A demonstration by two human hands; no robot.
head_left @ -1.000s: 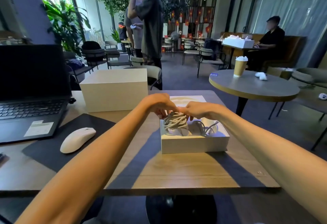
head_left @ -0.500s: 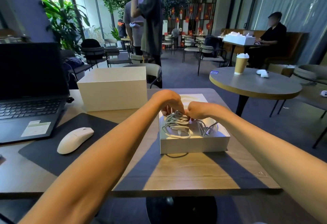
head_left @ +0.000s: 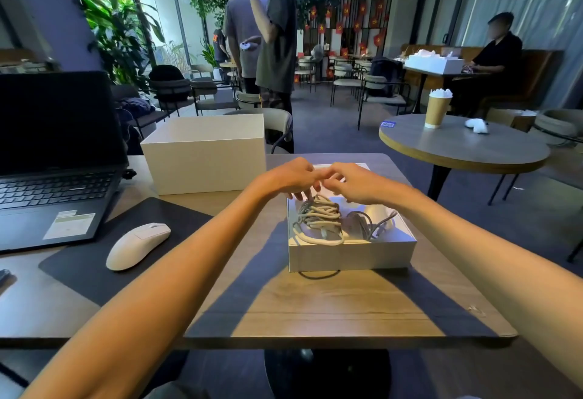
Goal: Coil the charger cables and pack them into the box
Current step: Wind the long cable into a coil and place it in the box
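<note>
A shallow white box (head_left: 350, 255) sits open on the wooden table in front of me. A coiled beige cable (head_left: 320, 220) lies in its left half, and a thinner grey cable (head_left: 367, 223) lies loose in its right half. My left hand (head_left: 291, 179) hovers over the back of the box with fingers spread, fingertips just above the beige coil. My right hand (head_left: 353, 182) is beside it, fingers apart, holding nothing. The back part of the box is hidden by both hands.
A taller white box (head_left: 205, 159) stands behind on the left. A white mouse (head_left: 137, 245) rests on a dark mat (head_left: 94, 269) next to an open laptop (head_left: 53, 162). A round table (head_left: 463, 151) with a paper cup (head_left: 437, 110) stands to the right; people and chairs beyond.
Both hands have let go of the beige coil, which now lies lower in the box. The fingers have opened and lifted slightly above it.
</note>
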